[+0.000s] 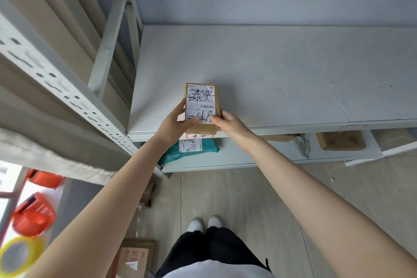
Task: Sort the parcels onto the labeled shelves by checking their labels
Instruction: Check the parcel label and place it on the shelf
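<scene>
A pale grey metal shelf board (259, 70) filled the upper view, bare of anything but scuff marks, with a perforated grey upright (67, 95) slanting across the left. At the board's front edge lay a small brown cardboard parcel (201, 108) with a white printed label scrawled over in black marker, its near end overhanging the lip. The left hand (174, 123) clasped its left side, fingers pinching the label corner, and the right hand (228, 125) gripped the right side, fingers curled on the edge. A red-bordered shelf tag (199, 135) sat just below the parcel. On the lower shelf rested a teal plastic mailer bag (191, 150) and, well to the right, a brown box (340, 140). Orange baskets (33, 214) and a yellow tape roll (21, 255) stood at the lower left.
</scene>
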